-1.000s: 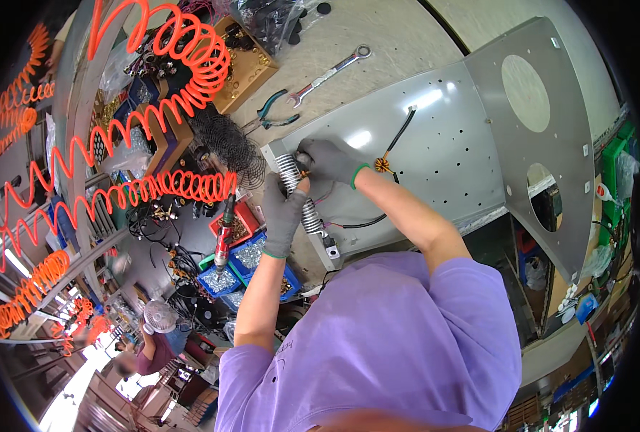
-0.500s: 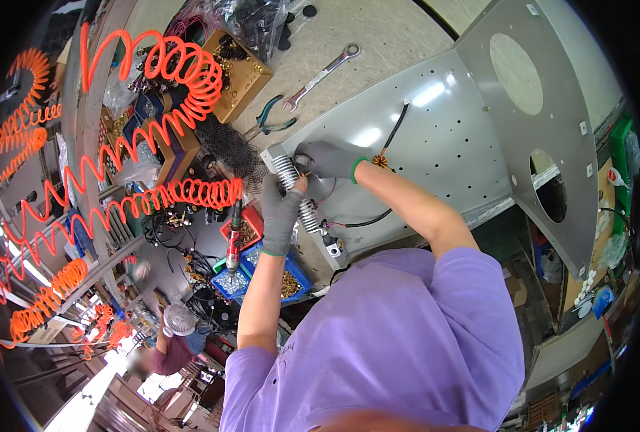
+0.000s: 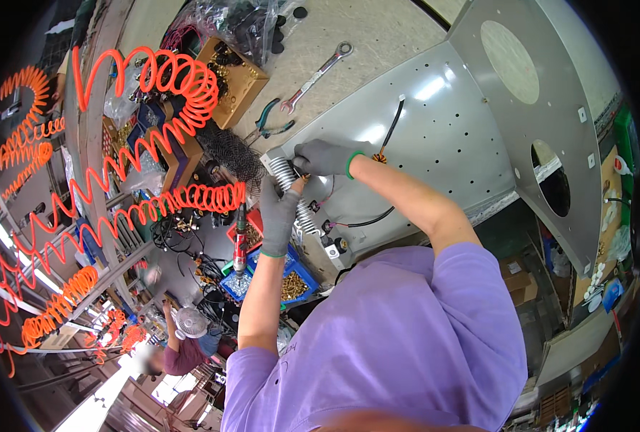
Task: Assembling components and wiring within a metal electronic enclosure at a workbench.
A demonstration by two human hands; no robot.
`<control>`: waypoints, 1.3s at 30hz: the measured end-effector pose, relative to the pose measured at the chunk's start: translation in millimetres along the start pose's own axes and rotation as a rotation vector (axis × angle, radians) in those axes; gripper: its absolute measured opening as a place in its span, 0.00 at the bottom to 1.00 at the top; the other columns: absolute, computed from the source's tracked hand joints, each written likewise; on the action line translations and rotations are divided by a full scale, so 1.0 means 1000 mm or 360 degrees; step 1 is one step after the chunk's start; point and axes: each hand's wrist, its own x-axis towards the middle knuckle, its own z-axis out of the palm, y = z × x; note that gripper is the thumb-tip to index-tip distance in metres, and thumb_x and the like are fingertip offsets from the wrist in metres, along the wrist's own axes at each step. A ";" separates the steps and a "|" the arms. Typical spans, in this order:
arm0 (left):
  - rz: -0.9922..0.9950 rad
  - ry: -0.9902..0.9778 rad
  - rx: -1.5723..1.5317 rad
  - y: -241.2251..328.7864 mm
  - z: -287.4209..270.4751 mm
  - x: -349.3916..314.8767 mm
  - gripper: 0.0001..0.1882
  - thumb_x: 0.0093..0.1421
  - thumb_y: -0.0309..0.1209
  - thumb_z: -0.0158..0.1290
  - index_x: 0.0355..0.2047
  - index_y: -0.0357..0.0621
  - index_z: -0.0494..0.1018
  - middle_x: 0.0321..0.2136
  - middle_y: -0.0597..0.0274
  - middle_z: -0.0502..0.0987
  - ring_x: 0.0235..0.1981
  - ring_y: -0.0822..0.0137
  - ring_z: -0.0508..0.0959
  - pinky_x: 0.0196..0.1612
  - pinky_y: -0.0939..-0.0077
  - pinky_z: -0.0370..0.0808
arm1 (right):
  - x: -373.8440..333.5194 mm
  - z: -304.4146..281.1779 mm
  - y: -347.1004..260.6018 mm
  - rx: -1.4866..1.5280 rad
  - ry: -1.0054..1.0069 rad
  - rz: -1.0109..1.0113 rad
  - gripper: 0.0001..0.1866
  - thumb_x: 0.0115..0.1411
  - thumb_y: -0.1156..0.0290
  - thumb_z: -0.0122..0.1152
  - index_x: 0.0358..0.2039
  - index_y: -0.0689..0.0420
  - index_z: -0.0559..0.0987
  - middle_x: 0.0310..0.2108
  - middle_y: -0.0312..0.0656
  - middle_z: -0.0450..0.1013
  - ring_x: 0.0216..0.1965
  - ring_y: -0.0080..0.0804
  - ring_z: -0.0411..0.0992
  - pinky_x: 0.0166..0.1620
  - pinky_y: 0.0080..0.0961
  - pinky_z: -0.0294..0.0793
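Observation:
My left hand (image 3: 278, 219), in a grey glove with a bare fingertip showing, lies against a silver ribbed coil-like part (image 3: 282, 173) along the edge of a grey metal panel (image 3: 435, 137). Its fingers are bent together beside the coil. From the far side my right hand (image 3: 325, 157), gloved too, reaches to the same spot with its fingers pinched. A small dark piece shows between the two hands, too covered to name. Black cables (image 3: 393, 129) with copper-coloured ends lie on the panel, one of them passing near my right wrist.
A combination wrench (image 3: 318, 78) and green-handled pliers (image 3: 264, 119) lie beyond the panel. Orange coiled air hoses (image 3: 205, 198) hang at left, one above a red power driver (image 3: 239, 245). Blue bins (image 3: 307, 277) hold small fasteners. Another person (image 3: 179, 356) is at the lower left.
The view has shifted slightly. My right hand has turned a little over the coil, and a small dark piece now shows between my fingers. My left hand stays against the coil.

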 end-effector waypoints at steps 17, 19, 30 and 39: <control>0.0041 0.0059 -0.0053 -0.009 -0.007 0.000 0.11 0.53 0.29 0.58 0.30 0.40 0.66 0.23 0.71 0.67 0.24 0.81 0.64 0.26 0.85 0.63 | -0.006 0.002 -0.014 0.0411 0.0176 0.0349 0.15 0.57 0.65 0.51 0.40 0.61 0.75 0.32 0.51 0.75 0.36 0.45 0.74 0.42 0.34 0.72; 0.0059 0.0025 -0.0101 -0.007 -0.007 0.000 0.12 0.52 0.29 0.58 0.30 0.40 0.66 0.23 0.71 0.67 0.24 0.81 0.63 0.25 0.86 0.63 | -0.011 0.006 -0.003 0.0518 0.0268 0.0044 0.14 0.58 0.65 0.52 0.40 0.61 0.75 0.32 0.50 0.75 0.35 0.43 0.74 0.40 0.32 0.72; -0.0058 -0.0013 -0.0015 -0.002 0.003 -0.003 0.14 0.54 0.28 0.56 0.37 0.37 0.66 0.28 0.67 0.71 0.27 0.78 0.69 0.30 0.82 0.68 | 0.000 0.008 -0.015 -0.0062 0.0060 0.0409 0.17 0.60 0.57 0.47 0.37 0.58 0.75 0.36 0.51 0.74 0.39 0.50 0.72 0.45 0.41 0.70; -0.0032 -0.0211 -0.0631 -0.006 0.014 -0.001 0.34 0.54 0.27 0.56 0.57 0.36 0.52 0.41 0.62 0.68 0.40 0.73 0.69 0.42 0.79 0.69 | -0.003 0.026 0.001 0.0580 0.0381 0.0421 0.13 0.55 0.66 0.53 0.40 0.55 0.74 0.34 0.49 0.75 0.38 0.42 0.74 0.43 0.32 0.71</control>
